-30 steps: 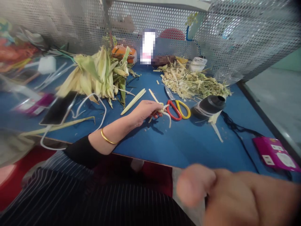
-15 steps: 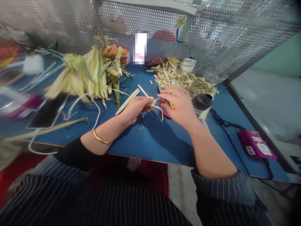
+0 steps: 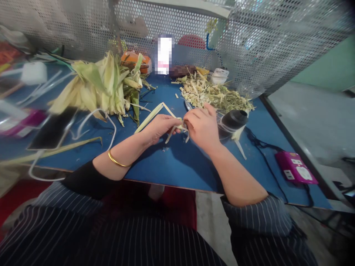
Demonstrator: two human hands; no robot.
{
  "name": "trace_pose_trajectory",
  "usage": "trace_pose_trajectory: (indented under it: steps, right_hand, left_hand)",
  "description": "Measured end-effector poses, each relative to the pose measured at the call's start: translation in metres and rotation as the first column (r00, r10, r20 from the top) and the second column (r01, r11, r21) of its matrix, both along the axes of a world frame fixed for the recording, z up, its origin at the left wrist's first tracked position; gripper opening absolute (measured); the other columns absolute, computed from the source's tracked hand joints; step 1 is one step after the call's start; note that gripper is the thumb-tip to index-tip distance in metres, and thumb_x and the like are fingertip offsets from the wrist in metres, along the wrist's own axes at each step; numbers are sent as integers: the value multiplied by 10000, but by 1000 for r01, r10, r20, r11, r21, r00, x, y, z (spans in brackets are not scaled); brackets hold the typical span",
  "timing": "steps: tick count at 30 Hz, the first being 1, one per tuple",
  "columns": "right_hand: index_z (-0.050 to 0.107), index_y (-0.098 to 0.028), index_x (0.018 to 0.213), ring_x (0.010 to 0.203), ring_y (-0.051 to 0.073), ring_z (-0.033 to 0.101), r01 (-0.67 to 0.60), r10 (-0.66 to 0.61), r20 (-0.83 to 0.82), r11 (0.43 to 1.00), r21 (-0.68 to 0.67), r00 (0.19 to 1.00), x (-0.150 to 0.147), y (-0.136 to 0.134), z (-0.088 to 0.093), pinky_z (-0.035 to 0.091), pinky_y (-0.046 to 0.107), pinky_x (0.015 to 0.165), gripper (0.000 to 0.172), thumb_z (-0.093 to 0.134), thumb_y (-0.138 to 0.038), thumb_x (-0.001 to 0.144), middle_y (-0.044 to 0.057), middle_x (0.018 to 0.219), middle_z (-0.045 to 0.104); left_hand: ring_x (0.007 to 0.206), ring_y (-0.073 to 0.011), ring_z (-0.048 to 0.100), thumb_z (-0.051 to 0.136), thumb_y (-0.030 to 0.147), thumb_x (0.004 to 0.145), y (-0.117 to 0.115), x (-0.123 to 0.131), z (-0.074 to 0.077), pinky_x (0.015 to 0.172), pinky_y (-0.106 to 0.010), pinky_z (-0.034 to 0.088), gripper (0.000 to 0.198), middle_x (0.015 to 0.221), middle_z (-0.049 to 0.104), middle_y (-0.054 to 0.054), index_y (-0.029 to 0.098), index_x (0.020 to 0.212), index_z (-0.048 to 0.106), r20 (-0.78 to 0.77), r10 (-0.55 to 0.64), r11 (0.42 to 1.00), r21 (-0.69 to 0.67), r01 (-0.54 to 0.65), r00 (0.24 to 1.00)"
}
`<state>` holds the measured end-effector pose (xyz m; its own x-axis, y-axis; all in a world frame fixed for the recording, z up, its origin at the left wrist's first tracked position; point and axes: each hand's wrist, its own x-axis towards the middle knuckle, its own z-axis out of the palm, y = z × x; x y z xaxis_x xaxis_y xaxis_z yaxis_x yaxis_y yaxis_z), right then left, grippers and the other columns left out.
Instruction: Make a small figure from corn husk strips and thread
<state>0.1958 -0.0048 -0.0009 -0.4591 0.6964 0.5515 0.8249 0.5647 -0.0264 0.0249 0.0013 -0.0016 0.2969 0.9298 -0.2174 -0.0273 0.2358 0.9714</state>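
Note:
My left hand (image 3: 161,127) is closed in a pinch on a small bundle of pale corn husk strips (image 3: 180,128), whose thin ends stick out below. Against the bundle's right side, the fingers of my right hand (image 3: 203,127) are pinched together on the strips; their tips are partly hidden. A longer husk strip (image 3: 149,118) lies folded at an angle just beyond my left hand. Behind my right hand shows the metal tip of a hand tool (image 3: 188,106), its handles covered. A heap of dry husk scraps (image 3: 210,94) lies farther back.
Corn husks (image 3: 94,81) are piled at the left, near a phone (image 3: 52,129) with a white cable (image 3: 114,133). To the right stand a black cone-shaped object (image 3: 234,122) and a purple power socket box (image 3: 295,168) with black cords. A perforated metal screen (image 3: 177,22) closes the back.
My right hand has moved left and closed in on the husk strips, now covering the tool's red and yellow handles. The strip ends have shifted; the whole view has drifted slightly.

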Motion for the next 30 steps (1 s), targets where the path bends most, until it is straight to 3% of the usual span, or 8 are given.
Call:
trace_pose_trajectory:
  steps: [5, 8, 12, 15, 19, 26, 30]
  right_hand:
    - [660, -212, 914, 961, 221, 570, 91, -76, -298, 995, 38, 952, -2, -12, 9, 369, 402, 922, 227, 452, -303, 927, 78, 978, 652]
    - [664, -198, 768, 733, 173, 551, 4, -76, -430, 986, -165, 900, -12, -20, 8, 408, 324, 701, 278, 511, -391, 898, 54, 790, 617]
    - [658, -177, 668, 579, 121, 477, -114, -186, -537, 872, -476, 823, -28, -20, -6, 365, 282, 595, 280, 612, -408, 817, 8, 636, 591]
    - [623, -164, 617, 541, 106, 444, -198, -268, -628, 797, -571, 731, -33, -18, -11, 343, 267, 555, 269, 613, -365, 795, -5, 582, 568]
    - [610, -170, 634, 551, 105, 469, -331, -303, -732, 742, -583, 611, -33, -20, -8, 366, 260, 559, 195, 592, -301, 777, -10, 593, 575]
    - [538, -192, 577, 666, 130, 596, -500, -349, -789, 627, -598, 506, -35, -26, 2, 450, 265, 652, 132, 530, -176, 707, 0, 663, 637]
    - [521, -192, 573, 658, 121, 590, -534, -343, -798, 604, -591, 496, -35, -29, 7, 454, 252, 638, 116, 517, -165, 685, 2, 690, 649]
  left_hand:
    - [582, -111, 607, 700, 260, 677, 4, -2, 1, 624, -247, 473, 153, 688, 697, -60, 126, 738, 657, 132, 130, 989, -82, -120, 983]
    - [613, -104, 615, 700, 263, 688, 5, -3, -1, 652, -239, 482, 159, 708, 697, -48, 120, 750, 667, 217, 186, 982, -14, -188, 958]
    - [614, -99, 604, 707, 289, 697, 3, -1, -3, 637, -235, 474, 165, 701, 691, -38, 130, 715, 668, 224, 199, 978, 25, -209, 954]
    - [606, -94, 592, 713, 319, 700, 2, -1, -2, 635, -239, 468, 187, 719, 697, -42, 135, 719, 687, 192, 175, 981, 52, -189, 965]
    - [601, -81, 557, 747, 286, 668, 3, -5, 2, 611, -230, 447, 158, 716, 681, -31, 135, 705, 716, 163, 64, 987, 138, -87, 985]
    - [553, -75, 515, 762, 261, 658, 4, -7, 7, 574, -231, 438, 144, 640, 655, -29, 123, 673, 723, 131, 64, 979, 183, -88, 989]
    - [572, -86, 542, 770, 284, 653, 4, -7, 7, 594, -239, 464, 189, 693, 691, -52, 112, 725, 739, 151, 103, 979, 161, -127, 983]
